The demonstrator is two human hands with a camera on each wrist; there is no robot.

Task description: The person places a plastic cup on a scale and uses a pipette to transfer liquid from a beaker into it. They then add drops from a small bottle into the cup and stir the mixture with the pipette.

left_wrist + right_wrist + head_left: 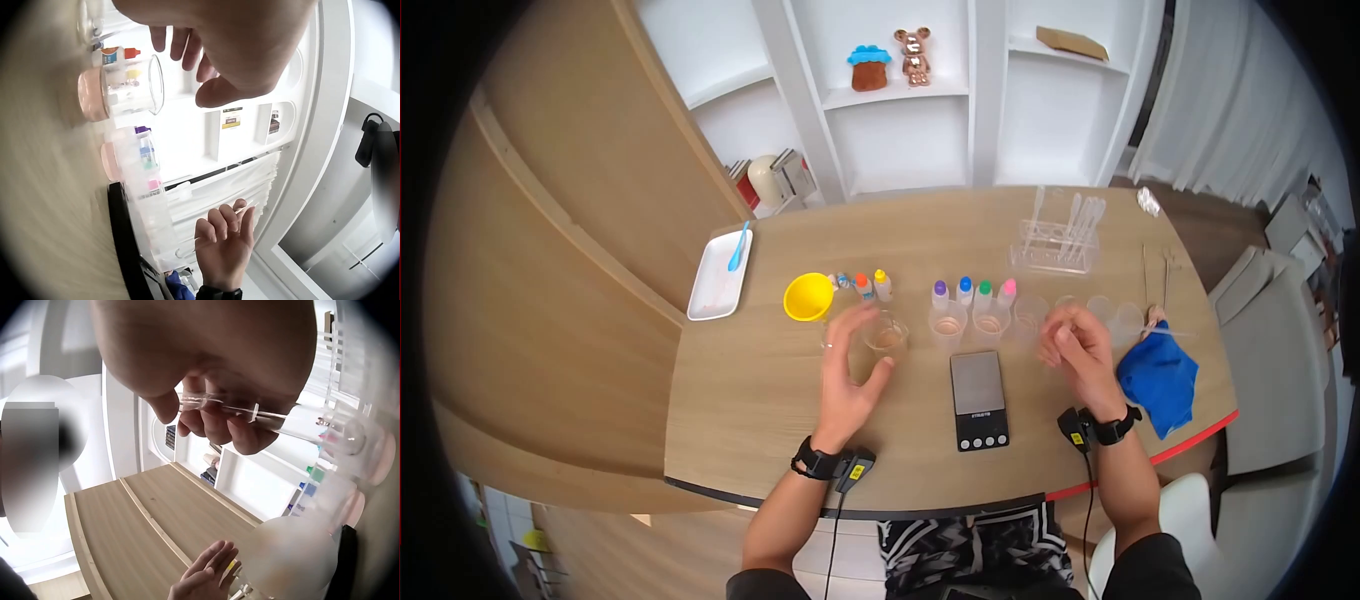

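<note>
My left hand (pixel 850 385) hovers over the table with fingers curved apart and nothing in its grasp. Just beyond its thumb stands a clear glass beaker (pixel 888 335); a second glass is partly hidden behind the fingers. In the left wrist view the beaker (pixel 128 94) stands upright, apart from the left hand (pixel 231 44). At the right, my right hand (pixel 1082 350) is raised beside the row of clear cups (pixel 1030 318). In the right wrist view, the right hand (pixel 212 362) grips a thin clear tube (pixel 281 425) in its curled fingers.
A black scale (pixel 980 400) lies between the hands, with small colour-capped bottles (pixel 966 290) behind it. Left are a yellow bowl (pixel 809 297) and a white tray (pixel 705 290) with a blue spoon. Right are a clear rack (pixel 1055 250) of droppers and a blue cloth (pixel 1162 380).
</note>
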